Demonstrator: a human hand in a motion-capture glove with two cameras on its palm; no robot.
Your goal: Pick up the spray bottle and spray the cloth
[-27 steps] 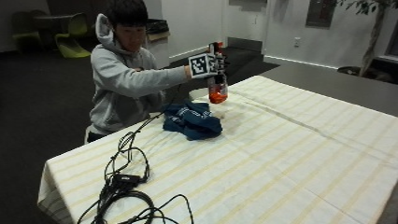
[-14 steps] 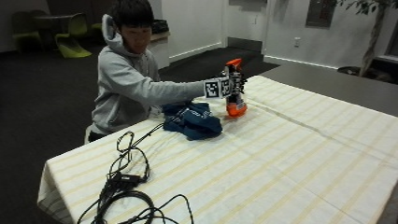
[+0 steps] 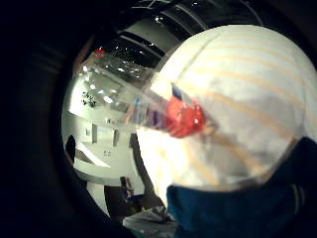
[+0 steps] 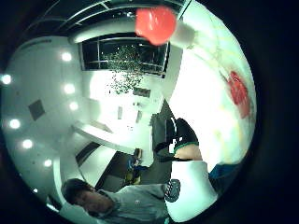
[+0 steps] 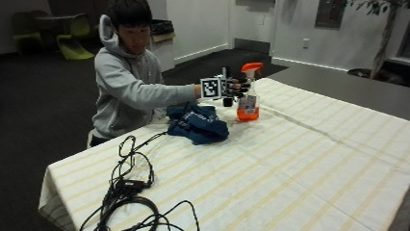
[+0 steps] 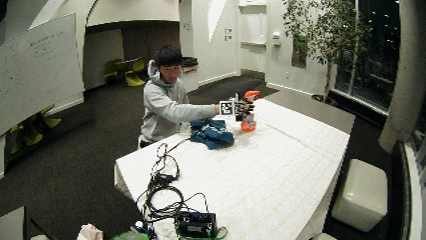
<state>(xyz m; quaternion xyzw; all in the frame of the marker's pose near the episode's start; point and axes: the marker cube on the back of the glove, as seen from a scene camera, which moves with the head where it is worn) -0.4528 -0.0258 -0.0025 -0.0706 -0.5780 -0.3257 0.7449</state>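
A clear spray bottle (image 5: 248, 98) with an orange head and orange liquid at its bottom stands upright on the striped tablecloth (image 5: 307, 159), just right of a crumpled dark blue cloth (image 5: 195, 124). My gloved right hand (image 5: 234, 90) is level with the bottle's neck, on the side nearer the person, with its fingers spread toward it. I cannot tell whether they touch it. In the little finger side palm view the bottle (image 3: 158, 106) shows a short way off the palm, above the tablecloth, with the cloth (image 3: 247, 208) beside it. The wide view shows the bottle (image 6: 249, 120) and cloth (image 6: 211, 132) too.
Black cables (image 5: 128, 192) trail from the person across the near left part of the table. In the wide view a dark box (image 6: 194, 225) sits at the near table end. A white stool (image 6: 359, 192) stands beside the table.
The hand carried the bottle from above the cloth to the right and down. The bottle now stands on the table beside the cloth, and the fingers have spread.
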